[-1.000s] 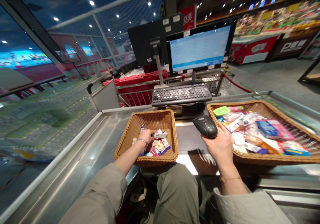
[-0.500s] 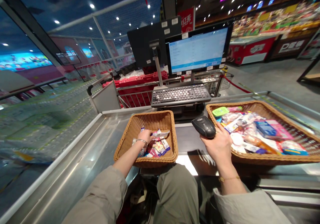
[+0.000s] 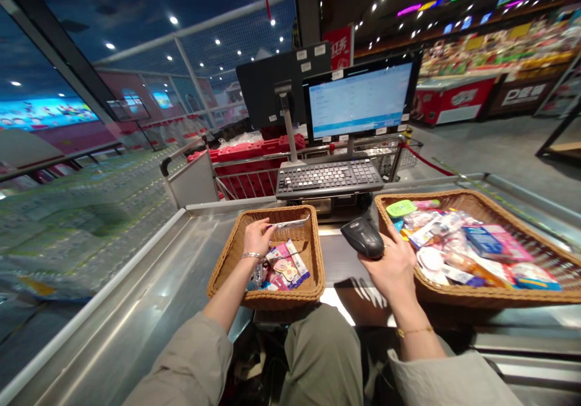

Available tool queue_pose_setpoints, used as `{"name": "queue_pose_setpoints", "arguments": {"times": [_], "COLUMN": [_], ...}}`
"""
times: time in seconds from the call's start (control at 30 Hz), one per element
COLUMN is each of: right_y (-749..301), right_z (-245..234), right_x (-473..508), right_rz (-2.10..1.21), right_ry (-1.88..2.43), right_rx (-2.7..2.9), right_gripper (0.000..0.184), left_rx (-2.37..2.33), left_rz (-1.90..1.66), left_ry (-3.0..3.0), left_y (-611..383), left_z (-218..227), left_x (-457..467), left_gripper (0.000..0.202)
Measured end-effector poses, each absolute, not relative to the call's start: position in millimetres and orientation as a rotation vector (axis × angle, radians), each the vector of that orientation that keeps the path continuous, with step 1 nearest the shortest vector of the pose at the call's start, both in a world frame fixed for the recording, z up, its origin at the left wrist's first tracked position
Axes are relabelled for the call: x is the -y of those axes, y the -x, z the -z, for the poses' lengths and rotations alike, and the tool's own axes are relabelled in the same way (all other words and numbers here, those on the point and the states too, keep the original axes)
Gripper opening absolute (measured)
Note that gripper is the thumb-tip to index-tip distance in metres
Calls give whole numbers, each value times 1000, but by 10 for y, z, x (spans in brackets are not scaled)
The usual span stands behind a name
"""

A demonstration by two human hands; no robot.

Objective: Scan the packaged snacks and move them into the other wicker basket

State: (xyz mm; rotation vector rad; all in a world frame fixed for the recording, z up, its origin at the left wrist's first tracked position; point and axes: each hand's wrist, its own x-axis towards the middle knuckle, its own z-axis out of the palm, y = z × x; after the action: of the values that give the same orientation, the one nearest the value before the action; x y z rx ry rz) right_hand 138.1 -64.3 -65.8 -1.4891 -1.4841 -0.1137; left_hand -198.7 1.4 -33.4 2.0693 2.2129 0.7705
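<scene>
My left hand [image 3: 258, 238] is closed on one end of a thin, flat packet [image 3: 293, 223], held above the back part of the smaller wicker basket [image 3: 218, 268]. Below it in that basket lie several small wrapped packets [image 3: 285, 268], purple, pink and white. My right hand [image 3: 394, 267] grips a black handheld barcode scanner [image 3: 363, 238], its head tilted toward the smaller basket. Just right of that hand stands a larger wicker basket [image 3: 481, 298] filled with packaged goods, among them a blue box [image 3: 486, 242] and a light-green pack [image 3: 400, 208].
Behind the baskets stand a keyboard [image 3: 330, 177] and a lit monitor [image 3: 361, 100], with a second dark screen [image 3: 281, 85] turned away. The steel counter [image 3: 181, 273] has a raised rim at left. A cart with red crates [image 3: 254, 149] is beyond.
My left hand has risen from among the packets toward the back of the smaller basket, carrying the thin packet up. The scanner in my right hand has shifted slightly left and down.
</scene>
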Motion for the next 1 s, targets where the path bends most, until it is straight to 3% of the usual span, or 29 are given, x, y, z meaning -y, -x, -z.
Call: {"name": "queue_pose_setpoints", "arguments": {"times": [0.17,0.6,1.0], "right_y": [-1358,-1274,-1178], "right_z": [673,602,540], "right_x": [667,729,781], "right_rz": [167,217,169], "right_ry": [1462,1413,1333], "right_rx": [1576,1672,1715], "right_gripper": [34,22,24], "left_rx": [-2247,-2276,-2196], "left_rz": [-1125,-1300,-1350], "left_ry": [-1934,-1759,-1805], "left_y": [1727,997,867], "left_z": [178,189,231], "left_x": [53,127,120], "left_gripper": [20,24,22]}}
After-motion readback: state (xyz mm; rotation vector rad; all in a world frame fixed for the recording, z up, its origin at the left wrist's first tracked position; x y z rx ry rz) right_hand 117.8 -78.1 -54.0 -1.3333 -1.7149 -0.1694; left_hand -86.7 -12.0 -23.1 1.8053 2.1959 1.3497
